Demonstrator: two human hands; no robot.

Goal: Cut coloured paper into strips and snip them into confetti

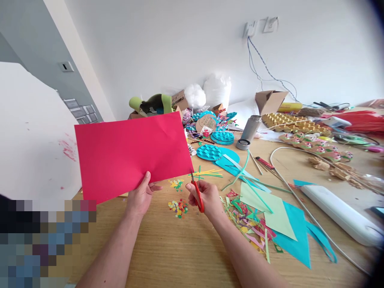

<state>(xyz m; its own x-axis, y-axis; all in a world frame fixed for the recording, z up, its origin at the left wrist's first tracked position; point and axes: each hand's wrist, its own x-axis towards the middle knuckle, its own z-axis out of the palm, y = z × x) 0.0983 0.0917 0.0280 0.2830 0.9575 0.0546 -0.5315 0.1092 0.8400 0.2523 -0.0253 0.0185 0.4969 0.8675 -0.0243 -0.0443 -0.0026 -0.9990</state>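
Note:
A large red sheet of paper (132,152) is raised above the table, its lower edge gripped by my left hand (142,198) with the thumb on the near face. My right hand (207,198) holds scissors with red handles (198,196); their blades point up and meet the sheet's lower right corner. Beneath and between the hands lie small piles of confetti, one of round colourful dots (178,208) and one of yellow and green bits (176,184). Thin yellow and green paper strips (208,174) lie just beyond the scissors.
Right of my right hand are colourful paper scraps (246,224), a pale green sheet (279,218) and blue paper (295,236). Farther off stand a metal flask (252,127), egg cartons (294,122) and blue discs (209,152). A white power strip (339,214) lies at the right.

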